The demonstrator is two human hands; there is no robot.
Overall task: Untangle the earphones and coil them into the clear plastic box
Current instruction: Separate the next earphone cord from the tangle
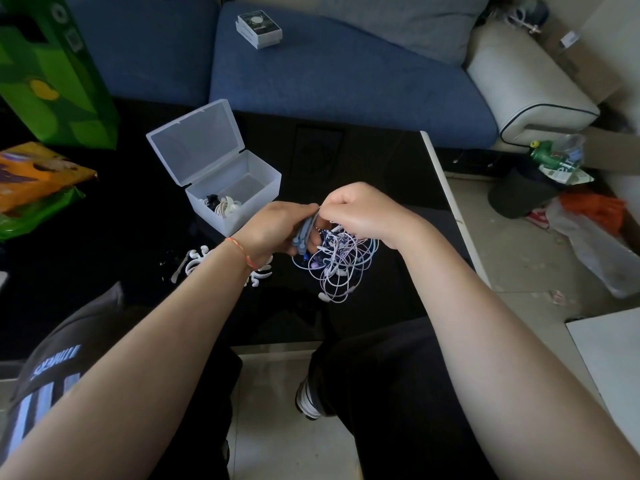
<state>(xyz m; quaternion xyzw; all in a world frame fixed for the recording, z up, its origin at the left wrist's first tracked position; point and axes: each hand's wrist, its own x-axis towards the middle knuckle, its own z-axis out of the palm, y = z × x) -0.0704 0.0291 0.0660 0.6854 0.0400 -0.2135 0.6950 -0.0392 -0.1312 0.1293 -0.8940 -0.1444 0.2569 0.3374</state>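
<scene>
A tangle of pale purple and white earphone cables [337,263] hangs over the black table [374,161], below my two hands. My left hand [273,228] grips a grey-blue bundle of cable [305,230] at the tangle's left side. My right hand [360,211] has its fingers curled and pinches cable at the top of the tangle, touching my left hand's fingertips. The clear plastic box [258,183] stands open to the upper left of my hands, lid tilted back, with a coiled white and black earphone [221,204] in its near corner.
Several white cable ties or clips [195,263] lie on the table under my left wrist. A green carton [52,67] and an orange packet [34,171] sit at the left. A blue sofa [329,74] lies beyond the table, with floor clutter at the right.
</scene>
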